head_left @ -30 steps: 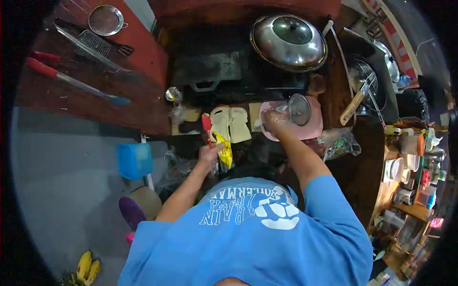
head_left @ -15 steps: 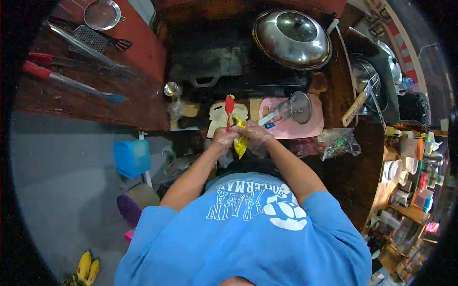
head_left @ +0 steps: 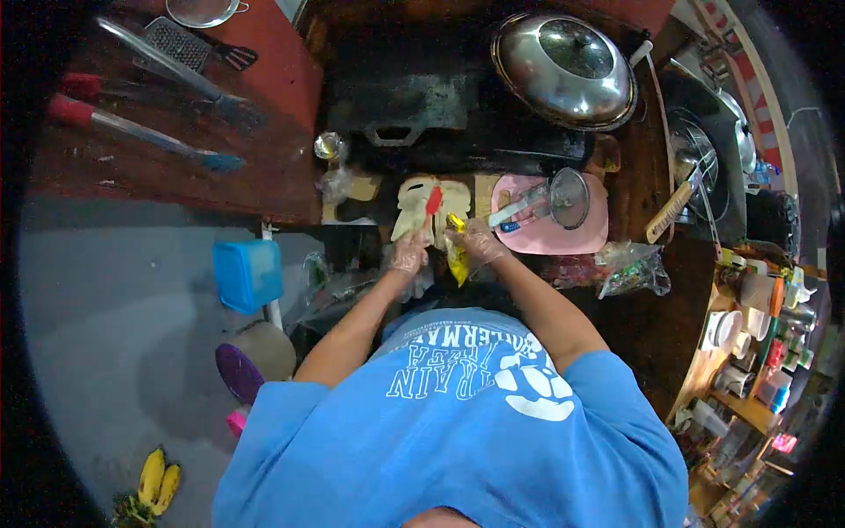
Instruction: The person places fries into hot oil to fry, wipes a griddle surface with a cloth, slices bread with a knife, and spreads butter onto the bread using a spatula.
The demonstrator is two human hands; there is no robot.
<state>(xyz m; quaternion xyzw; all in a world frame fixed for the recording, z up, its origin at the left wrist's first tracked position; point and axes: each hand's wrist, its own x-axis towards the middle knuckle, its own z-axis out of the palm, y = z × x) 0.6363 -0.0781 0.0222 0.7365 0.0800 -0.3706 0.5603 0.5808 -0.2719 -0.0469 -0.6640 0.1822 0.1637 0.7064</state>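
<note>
Two bread slices lie side by side, the left slice (head_left: pixel 411 209) and the right slice (head_left: pixel 456 201). My left hand (head_left: pixel 408 253), in a clear plastic glove, is closed around the handle of a red spatula (head_left: pixel 434 201). The spatula's head rests on or just over the bread where the slices meet; exact contact is hard to tell. In my right hand (head_left: pixel 480 243), also gloved, a crumpled yellow packet (head_left: pixel 458 262) is gripped near its upper end, hanging at the near edge of the right slice.
Right of the bread, a strainer (head_left: pixel 569 199) lies across a pink board (head_left: pixel 585 238). Behind stand a dark griddle (head_left: pixel 400 106) and a lidded pan (head_left: pixel 563 75). Tongs (head_left: pixel 150 132) and a grater (head_left: pixel 173 44) lie left. A plastic bag (head_left: pixel 635 268) sits right.
The spatula's head has come down from upright onto or near the bread. My hands have moved apart, the right one drawing the yellow packet slightly rightward. The whole view has shifted a little.
</note>
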